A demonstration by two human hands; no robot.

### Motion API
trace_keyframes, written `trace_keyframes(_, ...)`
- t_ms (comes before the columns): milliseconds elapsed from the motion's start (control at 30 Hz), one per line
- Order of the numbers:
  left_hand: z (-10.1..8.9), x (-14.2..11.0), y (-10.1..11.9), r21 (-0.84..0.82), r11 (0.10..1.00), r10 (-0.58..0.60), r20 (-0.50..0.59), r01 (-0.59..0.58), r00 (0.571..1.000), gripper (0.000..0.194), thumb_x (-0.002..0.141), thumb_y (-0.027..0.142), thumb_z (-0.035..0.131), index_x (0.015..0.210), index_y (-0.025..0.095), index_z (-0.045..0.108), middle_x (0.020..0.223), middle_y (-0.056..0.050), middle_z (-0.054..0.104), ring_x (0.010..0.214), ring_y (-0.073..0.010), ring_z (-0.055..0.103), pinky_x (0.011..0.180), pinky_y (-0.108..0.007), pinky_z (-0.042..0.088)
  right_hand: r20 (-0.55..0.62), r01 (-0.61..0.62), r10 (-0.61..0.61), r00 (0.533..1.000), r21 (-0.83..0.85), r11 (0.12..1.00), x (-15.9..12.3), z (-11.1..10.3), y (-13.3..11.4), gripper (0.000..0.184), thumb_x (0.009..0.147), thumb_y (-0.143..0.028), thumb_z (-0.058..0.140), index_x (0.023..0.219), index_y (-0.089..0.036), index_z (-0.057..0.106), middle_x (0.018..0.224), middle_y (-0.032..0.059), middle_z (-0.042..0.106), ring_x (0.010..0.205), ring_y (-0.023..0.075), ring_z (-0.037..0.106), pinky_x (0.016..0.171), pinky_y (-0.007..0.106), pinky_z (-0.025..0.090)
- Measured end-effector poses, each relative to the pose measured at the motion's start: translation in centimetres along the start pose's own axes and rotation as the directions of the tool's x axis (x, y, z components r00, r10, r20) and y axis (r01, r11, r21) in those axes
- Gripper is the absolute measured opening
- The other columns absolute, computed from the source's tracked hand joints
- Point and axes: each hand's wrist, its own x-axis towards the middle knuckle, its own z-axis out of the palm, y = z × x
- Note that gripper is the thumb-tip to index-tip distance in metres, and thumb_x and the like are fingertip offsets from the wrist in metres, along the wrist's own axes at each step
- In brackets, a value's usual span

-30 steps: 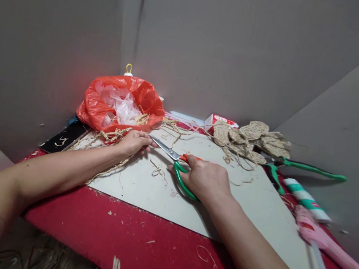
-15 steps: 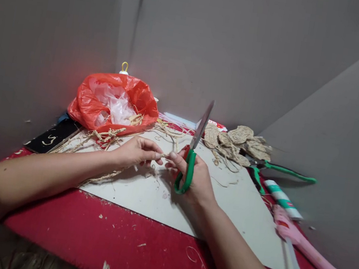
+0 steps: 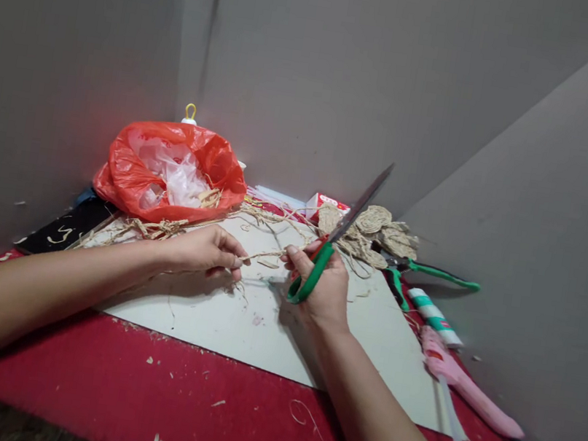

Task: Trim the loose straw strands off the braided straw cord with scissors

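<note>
Between my two hands runs a short stretch of straw-coloured twisted cord [image 3: 265, 253], raised above the white board [image 3: 232, 337]. My left hand [image 3: 212, 252] pinches one end between thumb and fingertips. With thumb and forefinger, my right hand [image 3: 325, 288] grips the other end. Scissors [image 3: 359, 208] with green and orange handles also sit in my right hand, their closed blades pointing up and away to the right. Loose fibre scraps [image 3: 242, 288] lie on the board beneath the cord. More braided fibre [image 3: 154, 228] lies behind my left forearm.
A red plastic bag [image 3: 128, 184] holding white plastic and fibres stands at the back left, beside a black flat object [image 3: 69, 227]. Coiled cord pieces [image 3: 374, 220], green-handled pliers [image 3: 441, 273], a striped roll [image 3: 434, 317] and a pink glue gun [image 3: 468, 386] line the right side.
The scissors have swung from lying between both hands to pointing upward in my right hand. My right hand has taken hold of the cord, and the hands have drawn apart, stretching it.
</note>
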Motion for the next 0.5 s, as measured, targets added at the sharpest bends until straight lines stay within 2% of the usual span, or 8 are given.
trace_keyframes(67,-0.7,0.2,0.0,0.138,0.989,0.060,-0.034,-0.055,0.998,0.022,0.076,0.029,0.061,0.089,0.015,0.071,0.074,-0.004,0.070,0.044,-0.0057,0.039,0.048,-0.023,0.030,-0.097,0.041,-0.038,0.995,0.032,0.999,1.0,-0.8,-0.3,0.039,0.056,-0.028,0.080,0.075,-0.022,0.046,0.061,-0.0094,0.053,0.056,0.0104,0.061,0.055,0.022,0.047)
trace_keyframes(133,-1.3,0.7,-0.3,0.274,0.952,0.169,-0.089,-0.139,0.982,0.024,0.079,0.030,0.057,0.086,0.014,0.072,0.070,-0.004,0.069,0.049,-0.0073,0.043,0.053,-0.023,0.035,-0.189,0.068,-0.056,0.980,0.057,0.996,1.8,-1.6,-0.8,0.041,0.053,-0.026,0.080,0.074,-0.022,0.045,0.060,-0.0101,0.053,0.054,0.0102,0.061,0.052,0.021,0.047)
trace_keyframes(233,-1.9,1.3,-1.2,0.462,0.863,0.325,-0.197,-0.204,0.925,0.029,0.082,0.030,0.051,0.090,0.013,0.073,0.069,-0.005,0.068,0.060,-0.0118,0.053,0.064,-0.026,0.042,-0.272,0.079,-0.053,0.961,0.084,0.993,2.5,-2.4,-1.4,0.042,0.050,-0.025,0.080,0.074,-0.022,0.045,0.059,-0.0103,0.053,0.053,0.0095,0.060,0.049,0.019,0.046)
trace_keyframes(300,-2.3,1.4,-1.7,0.574,0.797,0.385,-0.249,-0.185,0.889,0.032,0.084,0.030,0.048,0.099,0.013,0.071,0.080,-0.008,0.071,0.071,-0.0156,0.059,0.071,-0.029,0.044,-0.291,0.069,-0.035,0.956,0.106,0.992,2.6,-2.4,-1.5,0.043,0.050,-0.026,0.080,0.074,-0.022,0.046,0.059,-0.0100,0.054,0.052,0.0092,0.060,0.047,0.019,0.045)
trace_keyframes(367,-2.4,1.3,-1.8,0.685,0.713,0.442,-0.274,-0.149,0.854,0.034,0.085,0.026,0.046,0.107,0.014,0.069,0.099,-0.011,0.070,0.088,-0.0203,0.062,0.081,-0.033,0.045,-0.282,0.060,-0.024,0.959,0.121,0.991,2.4,-2.1,-1.4,0.043,0.050,-0.026,0.081,0.075,-0.022,0.046,0.061,-0.0096,0.055,0.052,0.0093,0.061,0.047,0.018,0.045)
trace_keyframes(433,-2.3,0.9,-1.5,0.777,0.619,0.510,-0.285,-0.116,0.812,0.038,0.084,0.022,0.044,0.115,0.012,0.064,0.116,-0.014,0.064,0.106,-0.0243,0.058,0.091,-0.037,0.042,-0.255,0.057,-0.023,0.967,0.128,0.990,2.1,-1.7,-1.1,0.043,0.050,-0.026,0.081,0.075,-0.022,0.047,0.060,-0.0093,0.055,0.053,0.0096,0.061,0.047,0.018,0.045)
trace_keyframes(500,-1.7,0.4,-1.1,0.831,0.546,0.575,-0.278,-0.108,0.769,0.042,0.084,0.020,0.044,0.123,0.010,0.058,0.123,-0.016,0.060,0.114,-0.0257,0.053,0.099,-0.040,0.039,-0.211,0.034,-0.005,0.978,0.133,0.990,1.7,-1.3,-1.0,0.043,0.051,-0.026,0.081,0.075,-0.022,0.047,0.058,-0.0091,0.055,0.054,0.0104,0.062,0.047,0.018,0.045)
